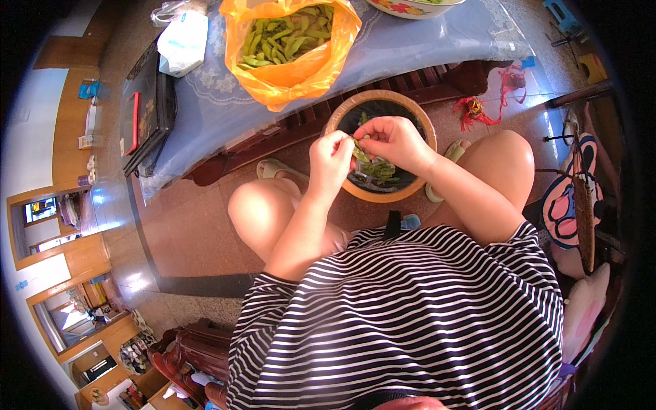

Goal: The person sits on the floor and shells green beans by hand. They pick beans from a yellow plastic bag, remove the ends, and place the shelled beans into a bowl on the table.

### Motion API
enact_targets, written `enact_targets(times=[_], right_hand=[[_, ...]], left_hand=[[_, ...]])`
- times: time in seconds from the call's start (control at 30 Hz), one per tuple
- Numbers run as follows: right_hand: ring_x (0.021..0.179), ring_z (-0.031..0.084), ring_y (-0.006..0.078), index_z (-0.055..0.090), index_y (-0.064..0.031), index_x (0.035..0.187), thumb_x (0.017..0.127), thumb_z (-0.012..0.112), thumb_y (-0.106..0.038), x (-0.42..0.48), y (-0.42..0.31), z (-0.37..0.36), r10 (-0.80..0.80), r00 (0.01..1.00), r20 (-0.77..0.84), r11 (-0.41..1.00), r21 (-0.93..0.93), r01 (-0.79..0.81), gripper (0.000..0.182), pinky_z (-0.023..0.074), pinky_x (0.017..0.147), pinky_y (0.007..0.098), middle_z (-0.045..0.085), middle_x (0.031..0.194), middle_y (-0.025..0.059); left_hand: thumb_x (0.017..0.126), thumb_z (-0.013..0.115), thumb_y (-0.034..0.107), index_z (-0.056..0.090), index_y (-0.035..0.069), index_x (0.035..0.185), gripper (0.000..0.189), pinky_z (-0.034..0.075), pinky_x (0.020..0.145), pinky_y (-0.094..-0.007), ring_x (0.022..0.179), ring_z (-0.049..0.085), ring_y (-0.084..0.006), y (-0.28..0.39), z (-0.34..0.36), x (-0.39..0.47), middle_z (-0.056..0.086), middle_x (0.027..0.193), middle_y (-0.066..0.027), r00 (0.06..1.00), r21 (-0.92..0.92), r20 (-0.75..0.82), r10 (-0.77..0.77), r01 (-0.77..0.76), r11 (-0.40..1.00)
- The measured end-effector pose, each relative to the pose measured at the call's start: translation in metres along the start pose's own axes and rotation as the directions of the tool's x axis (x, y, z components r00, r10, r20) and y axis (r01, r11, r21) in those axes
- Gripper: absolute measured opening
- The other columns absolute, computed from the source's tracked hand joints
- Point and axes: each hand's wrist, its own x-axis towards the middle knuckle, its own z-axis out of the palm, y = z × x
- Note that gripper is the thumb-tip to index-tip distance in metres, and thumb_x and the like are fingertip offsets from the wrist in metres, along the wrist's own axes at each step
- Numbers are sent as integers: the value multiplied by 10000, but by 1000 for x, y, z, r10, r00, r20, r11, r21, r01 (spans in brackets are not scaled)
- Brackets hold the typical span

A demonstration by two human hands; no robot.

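Observation:
Between the fingertips of both hands is a green soybean pod [362, 151], held over a round bin [431, 134]. My left hand [332, 156] grips it from the left, and my right hand [394, 142] pinches its upper end. Inside the dark-lined bin lie several emptied-looking green pods [380, 171], partly hidden by the hands. Beyond the bin, an orange plastic bag [294, 87] full of green pods [287, 38] stands with its mouth spread wide on the table. Part of an enamel bowl [417, 9] with a flower pattern shows at the top edge, with something green in it.
A lace-patterned cloth under clear plastic covers the table [394, 48]. A tissue pack [185, 43] and a dark tray-like case [148, 110] with a red-edged phone [132, 123] sit at its left. Red tasselled cord [476, 108] lies at right. A cushion [571, 200] is beside my right knee.

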Motion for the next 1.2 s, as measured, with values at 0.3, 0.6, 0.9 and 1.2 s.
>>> enact_targets(times=[0.3, 0.6, 0.9, 1.2], right_hand=[[641, 612, 72, 669, 37, 923, 789, 636, -15, 2, -10, -5, -163, 986, 25, 950, -267, 164, 148, 494, 583, 220, 646, 731, 56], [665, 608, 70, 652, 35, 965, 835, 644, -23, 5, -3, -12, 43, 993, 112, 989, 133, -58, 143, 500, 626, 205, 652, 786, 28], [760, 578, 66, 623, 10, 1109, 917, 563, -111, 3, -11, -15, 170, 963, 211, 880, 408, -245, 234, 489, 720, 203, 638, 911, 18], [761, 550, 55, 615, -1, 1107, 940, 532, -118, 4, -5, -12, 207, 945, 254, 723, 611, -323, 220, 477, 685, 193, 603, 896, 0]], left_hand=[[894, 514, 63, 574, 45, 742, 165, 336, 437, -185, 504, 424, -25, -12, -2, 0, 499, 642, 45, 995, -29, 26, 98, -97, 995], [905, 519, 66, 602, 55, 775, 156, 345, 479, -167, 548, 445, -17, 0, 2, -4, 547, 699, 42, 998, -222, 25, 54, -47, 974], [923, 522, 81, 609, 35, 790, 166, 367, 486, -172, 542, 476, -20, 5, 0, -4, 552, 675, 34, 998, -310, 19, 65, -56, 949], [911, 498, 50, 592, 44, 785, 157, 342, 485, -171, 565, 448, -19, -1, 0, -1, 547, 712, 32, 993, -245, 15, 118, -111, 963]])
